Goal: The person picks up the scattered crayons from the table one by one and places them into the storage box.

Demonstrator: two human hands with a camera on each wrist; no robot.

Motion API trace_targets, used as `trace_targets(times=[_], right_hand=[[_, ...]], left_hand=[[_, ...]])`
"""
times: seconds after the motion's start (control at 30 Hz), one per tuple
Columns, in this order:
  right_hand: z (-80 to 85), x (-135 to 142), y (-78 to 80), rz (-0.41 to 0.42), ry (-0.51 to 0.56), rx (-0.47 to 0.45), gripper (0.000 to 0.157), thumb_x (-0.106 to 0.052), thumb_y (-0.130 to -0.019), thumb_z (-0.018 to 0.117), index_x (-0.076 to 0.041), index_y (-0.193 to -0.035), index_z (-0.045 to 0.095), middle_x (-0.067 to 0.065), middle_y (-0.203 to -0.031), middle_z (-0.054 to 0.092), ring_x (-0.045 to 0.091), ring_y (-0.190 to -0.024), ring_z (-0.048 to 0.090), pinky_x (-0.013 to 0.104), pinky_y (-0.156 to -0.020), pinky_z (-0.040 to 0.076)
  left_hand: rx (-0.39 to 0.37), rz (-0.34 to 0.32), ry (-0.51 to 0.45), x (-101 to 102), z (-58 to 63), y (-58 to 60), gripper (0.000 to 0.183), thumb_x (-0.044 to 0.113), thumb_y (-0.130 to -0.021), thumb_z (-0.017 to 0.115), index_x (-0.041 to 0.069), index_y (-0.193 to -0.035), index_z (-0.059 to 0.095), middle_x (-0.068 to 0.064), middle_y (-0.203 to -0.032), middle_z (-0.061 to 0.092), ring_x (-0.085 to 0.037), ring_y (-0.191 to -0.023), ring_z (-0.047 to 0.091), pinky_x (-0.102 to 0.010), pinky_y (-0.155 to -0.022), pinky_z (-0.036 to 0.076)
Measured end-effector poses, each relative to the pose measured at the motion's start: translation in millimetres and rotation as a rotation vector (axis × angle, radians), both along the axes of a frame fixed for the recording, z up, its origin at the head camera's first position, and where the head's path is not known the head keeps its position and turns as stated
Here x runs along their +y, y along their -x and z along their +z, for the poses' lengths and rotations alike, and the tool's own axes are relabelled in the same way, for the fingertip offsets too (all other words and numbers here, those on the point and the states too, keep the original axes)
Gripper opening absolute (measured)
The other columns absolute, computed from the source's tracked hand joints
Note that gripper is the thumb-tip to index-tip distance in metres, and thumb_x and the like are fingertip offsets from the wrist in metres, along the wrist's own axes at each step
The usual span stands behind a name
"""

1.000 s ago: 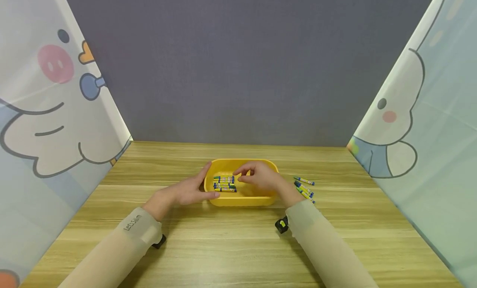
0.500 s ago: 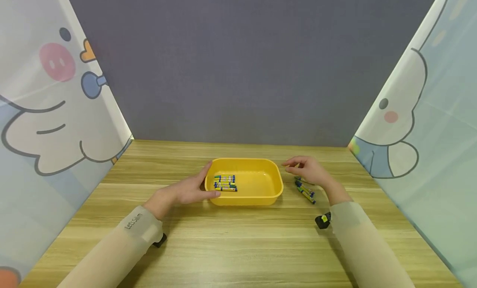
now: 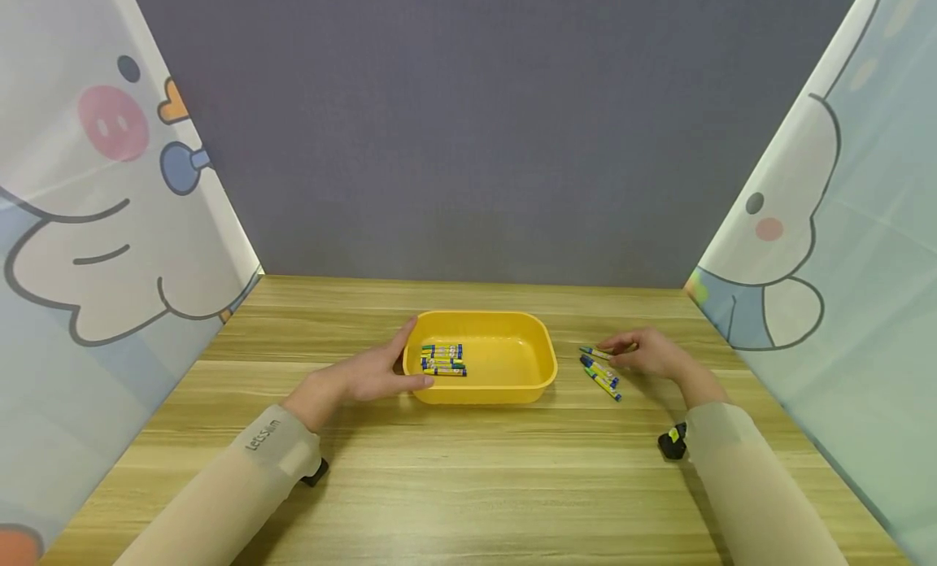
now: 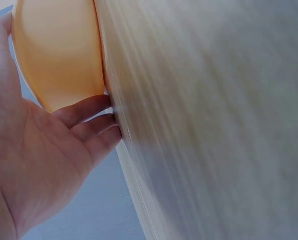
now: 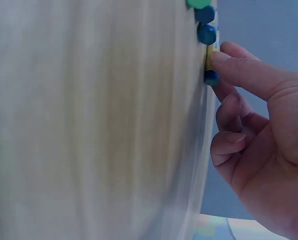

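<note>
A yellow plastic bin [image 3: 512,396] sits on the table, with several crayons [image 3: 443,361] lying side by side in its left part. My left hand [image 3: 369,375] rests against the bin's left end, thumb at the front rim and straight fingers along the end wall. To the right of the bin, my right hand [image 3: 651,354] pinches a crayon [image 5: 211,64] by its blue end between thumb and index finger. That crayon lies at table level, its green tip pointing left. Just in front of it are several more yellow-wrapped crayons [image 3: 603,381], close together.
The wood-grain table [image 3: 468,485] carries everything. A dark grey panel [image 3: 468,143] stands along its back edge. Cartoon-printed sheets hang at the left [image 3: 110,192] and right [image 3: 842,265].
My right hand has left the bin, moved right over the loose crayons, and come down to one at the back of the group. My left hand has stayed at the bin's end.
</note>
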State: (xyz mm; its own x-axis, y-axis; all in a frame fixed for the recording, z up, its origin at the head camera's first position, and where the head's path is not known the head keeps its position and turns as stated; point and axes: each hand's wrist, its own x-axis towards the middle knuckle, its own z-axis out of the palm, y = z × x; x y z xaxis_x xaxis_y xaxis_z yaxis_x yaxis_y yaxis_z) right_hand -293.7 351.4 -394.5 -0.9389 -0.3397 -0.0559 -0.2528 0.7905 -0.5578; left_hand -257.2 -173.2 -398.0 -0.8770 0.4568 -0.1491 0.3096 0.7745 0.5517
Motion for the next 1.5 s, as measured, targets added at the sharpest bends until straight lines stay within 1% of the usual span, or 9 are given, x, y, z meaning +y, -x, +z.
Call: trace_targets(times=[0.1, 0.23, 0.37, 0.5, 0.77, 1.0, 1.2, 1.37, 1.5], right_hand=[[-2.0, 3, 0.4, -0.01, -0.022, -0.013, 0.033, -0.019, -0.103, 0.076, -0.009, -0.134, 0.079, 0.014, -0.125, 0.08, 0.03, -0.115, 0.07, 0.041, -0.093, 0.056], [-3.6, 5, 1.8, -0.011, -0.028, -0.008, 0.031, -0.019, -0.104, 0.075, -0.01, -0.134, 0.079, 0.016, -0.129, 0.079, 0.031, -0.117, 0.07, 0.041, -0.094, 0.055], [-3.2, 5, 2.8, -0.008, -0.017, 0.007, 0.031, -0.016, -0.104, 0.074, -0.007, -0.133, 0.079, 0.015, -0.119, 0.08, 0.023, -0.101, 0.068, 0.034, -0.083, 0.054], [-1.0, 4, 4.6, -0.028, -0.003, 0.044, 0.03, -0.015, -0.105, 0.072, -0.007, -0.133, 0.079, 0.01, -0.108, 0.078, 0.016, -0.082, 0.058, 0.029, -0.069, 0.049], [15.3, -12, 3.6, -0.027, 0.008, 0.137, 0.029, -0.021, -0.108, 0.07, -0.012, -0.135, 0.079, 0.013, -0.118, 0.077, 0.018, -0.084, 0.057, 0.031, -0.07, 0.049], [35.1, -38, -0.3, 0.01, 0.009, 0.183, 0.028, -0.022, -0.109, 0.07, -0.018, -0.136, 0.079, 0.011, -0.123, 0.077, 0.019, -0.081, 0.057, 0.033, -0.069, 0.049], [47.6, -70, -4.9, 0.055, 0.035, 0.214, 0.026, -0.026, -0.108, 0.072, -0.025, -0.132, 0.081, 0.005, -0.119, 0.078, 0.017, -0.076, 0.056, 0.031, -0.064, 0.047], [49.9, -106, -7.6, 0.099, 0.102, 0.185, 0.024, -0.024, -0.107, 0.074, -0.024, -0.129, 0.082, 0.004, -0.117, 0.077, 0.016, -0.072, 0.053, 0.028, -0.061, 0.045], [44.6, -139, -10.6, 0.153, 0.145, 0.147, 0.022, -0.02, -0.107, 0.074, -0.021, -0.127, 0.083, 0.004, -0.115, 0.076, 0.017, -0.073, 0.05, 0.029, -0.064, 0.044]], left_hand=[[-0.004, 0.003, 0.002, 1, 0.2, 0.2, 0.126, 0.08, -0.095, 0.065, 0.021, -0.178, -0.011, -0.029, -0.172, 0.04, -0.038, -0.139, 0.062, -0.06, -0.122, 0.044], [-0.004, 0.0, 0.0, 1, 0.2, 0.1, 0.127, 0.081, -0.095, 0.065, 0.021, -0.178, -0.011, -0.029, -0.173, 0.038, -0.039, -0.141, 0.061, -0.06, -0.123, 0.044], [-0.005, -0.006, -0.008, 1, 0.3, 0.2, 0.127, 0.081, -0.096, 0.064, 0.021, -0.177, -0.012, -0.028, -0.176, 0.032, -0.042, -0.151, 0.052, -0.06, -0.126, 0.04], [-0.006, -0.011, -0.018, 1, 0.8, 0.9, 0.127, 0.079, -0.096, 0.065, 0.019, -0.177, -0.012, -0.029, -0.176, 0.032, -0.043, -0.152, 0.051, -0.06, -0.127, 0.039], [-0.005, -0.009, -0.008, 0, 2.4, 0.2, 0.126, 0.079, -0.097, 0.065, 0.02, -0.177, -0.012, -0.027, -0.177, 0.031, -0.043, -0.153, 0.05, -0.061, -0.127, 0.038], [-0.031, -0.013, -0.027, -1, 2.0, -0.8, 0.127, 0.08, -0.095, 0.066, 0.024, -0.177, -0.014, -0.024, -0.178, 0.03, -0.038, -0.156, 0.047, -0.06, -0.129, 0.036], [-0.033, -0.026, -0.047, -1, 1.6, -0.9, 0.128, 0.077, -0.096, 0.067, 0.021, -0.177, -0.015, -0.025, -0.178, 0.032, -0.037, -0.153, 0.049, -0.059, -0.13, 0.035], [-0.027, -0.02, -0.034, -1, 2.0, -1.5, 0.128, 0.077, -0.096, 0.067, 0.021, -0.177, -0.014, -0.026, -0.178, 0.031, -0.039, -0.155, 0.047, -0.06, -0.13, 0.034], [-0.025, -0.009, -0.023, -1, 2.1, -2.5, 0.128, 0.079, -0.095, 0.067, 0.021, -0.177, -0.013, -0.026, -0.178, 0.031, -0.04, -0.156, 0.047, -0.06, -0.13, 0.035]])
